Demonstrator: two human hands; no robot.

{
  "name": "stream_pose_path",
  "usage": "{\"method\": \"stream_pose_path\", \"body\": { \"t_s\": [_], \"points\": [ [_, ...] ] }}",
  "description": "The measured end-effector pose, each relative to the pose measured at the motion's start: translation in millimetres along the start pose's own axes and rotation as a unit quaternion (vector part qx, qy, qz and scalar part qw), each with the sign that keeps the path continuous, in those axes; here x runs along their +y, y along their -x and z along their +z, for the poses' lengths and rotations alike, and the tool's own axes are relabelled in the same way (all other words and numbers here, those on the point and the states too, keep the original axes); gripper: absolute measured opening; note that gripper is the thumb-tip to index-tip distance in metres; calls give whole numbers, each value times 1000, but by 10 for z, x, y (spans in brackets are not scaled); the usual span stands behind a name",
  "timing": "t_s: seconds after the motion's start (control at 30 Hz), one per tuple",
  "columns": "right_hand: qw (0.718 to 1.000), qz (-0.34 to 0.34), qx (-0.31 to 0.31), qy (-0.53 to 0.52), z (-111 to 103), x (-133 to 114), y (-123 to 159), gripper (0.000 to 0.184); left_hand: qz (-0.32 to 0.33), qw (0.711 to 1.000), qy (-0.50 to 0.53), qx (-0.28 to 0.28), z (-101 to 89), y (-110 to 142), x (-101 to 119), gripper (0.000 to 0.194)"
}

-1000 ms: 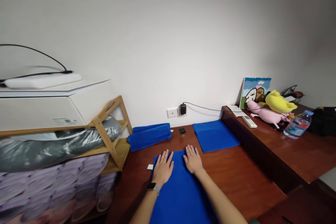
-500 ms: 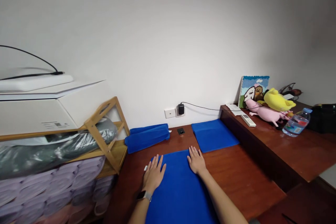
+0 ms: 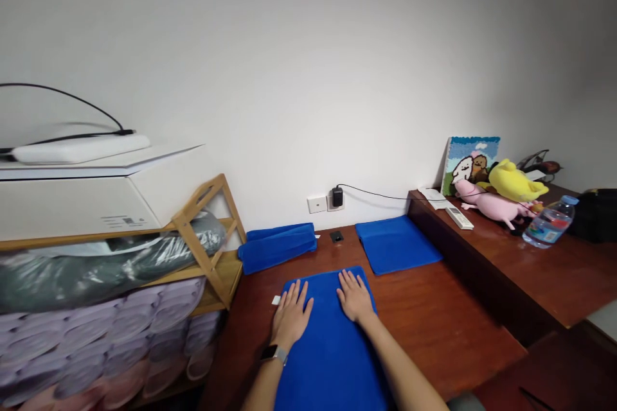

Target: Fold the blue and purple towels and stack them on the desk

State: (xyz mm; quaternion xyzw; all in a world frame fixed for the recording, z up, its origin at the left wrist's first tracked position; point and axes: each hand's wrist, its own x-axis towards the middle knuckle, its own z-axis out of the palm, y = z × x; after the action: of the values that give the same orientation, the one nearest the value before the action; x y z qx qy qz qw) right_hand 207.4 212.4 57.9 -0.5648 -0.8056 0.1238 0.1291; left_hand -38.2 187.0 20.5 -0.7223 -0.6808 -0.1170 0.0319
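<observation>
A blue towel lies spread flat on the dark wooden table in front of me. My left hand rests palm down on its left part, fingers stretched out, a watch on the wrist. My right hand lies flat on the towel's far right part, fingers also spread. Beyond them, a folded blue towel lies to the right and a rolled blue towel to the left by the wall.
A wooden rack with bagged bedding and a white box stands at left. A raised shelf at right bears plush toys, a remote, a water bottle and a picture. A charger is plugged into the wall socket.
Both hands slid apart over the towel, then came back toward its middle. The towel's far edge now lies flatter and squarer.
</observation>
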Motion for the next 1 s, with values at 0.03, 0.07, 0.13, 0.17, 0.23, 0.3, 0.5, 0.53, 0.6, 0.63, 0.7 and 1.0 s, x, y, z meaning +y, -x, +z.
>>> {"method": "stream_pose_path", "body": {
  "t_s": [0.03, 0.07, 0.13, 0.17, 0.23, 0.3, 0.5, 0.53, 0.6, 0.63, 0.7, 1.0],
  "points": [
    [1000, 19, -5, 9, -65, 98, -5, 62, -4, 1000, -2, 2, -11, 11, -91, 64],
    [999, 36, -9, 16, -127, 175, -7, 62, -3, 1000, -3, 3, -32, 22, -159, 63],
    [998, 53, -9, 23, -216, 236, 11, 62, 11, 1000, 1, 13, -91, 49, -195, 61],
    [998, 51, -4, 22, -231, 213, 36, 63, 21, 999, 5, 26, -122, 69, -156, 60],
    [1000, 26, 13, 11, -193, 76, 120, 63, 44, 997, 16, 63, -166, 130, 22, 59],
    [1000, -11, 22, -5, -86, -120, 240, 63, 69, 994, 26, 80, -172, 224, 260, 58],
    [1000, -27, -3, -6, -11, -222, 513, 62, 29, 999, 13, 7, -114, 585, 360, 60],
    [1000, -13, -10, 3, -76, -146, 527, 61, 10, 1000, 6, 3, -119, 642, 265, 61],
    [999, 25, -21, 22, -218, 1, 552, 61, -16, 1000, -7, 8, -140, 748, 82, 63],
    [998, 47, -21, 28, -273, 45, 571, 61, -20, 1000, -11, 16, -153, 796, 26, 63],
    [997, 74, -7, 32, -305, 31, 637, 62, -11, 999, -9, 42, -175, 875, 39, 63],
    [1000, -28, 6, -8, 111, -424, 1136, 62, 60, 998, 24, 0, -207, 1013, 676, 58]
  ]
}}
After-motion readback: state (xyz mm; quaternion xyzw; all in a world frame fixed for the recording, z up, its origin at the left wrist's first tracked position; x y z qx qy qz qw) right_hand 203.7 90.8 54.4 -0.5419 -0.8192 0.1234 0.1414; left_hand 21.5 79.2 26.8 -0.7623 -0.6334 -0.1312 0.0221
